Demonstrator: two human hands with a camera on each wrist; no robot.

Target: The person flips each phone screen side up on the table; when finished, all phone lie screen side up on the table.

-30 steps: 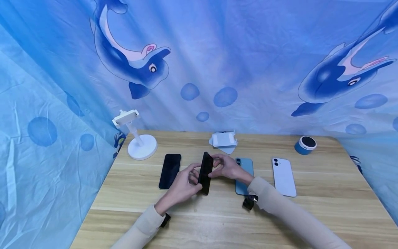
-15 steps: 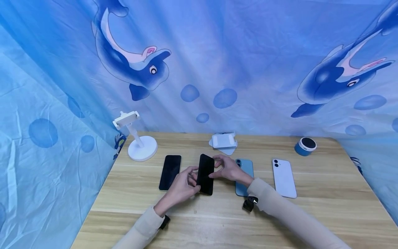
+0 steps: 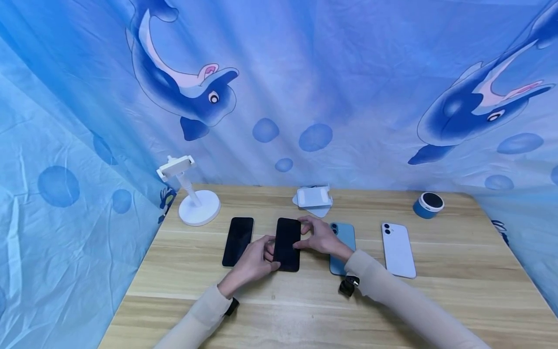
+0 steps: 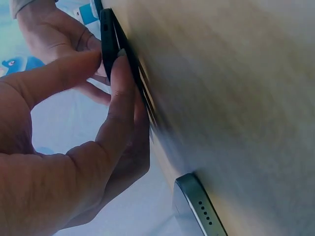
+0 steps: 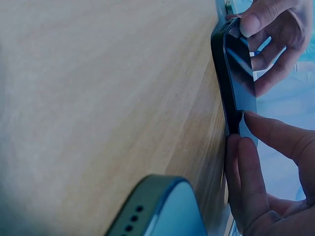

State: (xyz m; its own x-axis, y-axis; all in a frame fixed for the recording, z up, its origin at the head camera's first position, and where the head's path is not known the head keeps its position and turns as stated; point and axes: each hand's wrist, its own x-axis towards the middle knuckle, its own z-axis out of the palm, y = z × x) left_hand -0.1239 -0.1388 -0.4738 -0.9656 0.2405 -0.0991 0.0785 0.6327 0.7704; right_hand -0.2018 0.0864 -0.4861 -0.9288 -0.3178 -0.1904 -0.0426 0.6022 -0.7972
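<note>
Black phone [image 3: 286,245] is held screen up at the middle of the desk [image 3: 279,315], between the two hands. Its left edge is pinched by the left hand [image 3: 255,259], thumb laid over the lower corner, fingers curled beneath. Its right edge is pinched between thumb and fingers of the right hand [image 3: 321,237]. Whether the desk is touched by the phone's underside cannot be told. A dark-screened phone [image 3: 237,241] is seen just beside the left hand; a blue phone [image 3: 346,237] is partly covered by the right wrist.
</note>
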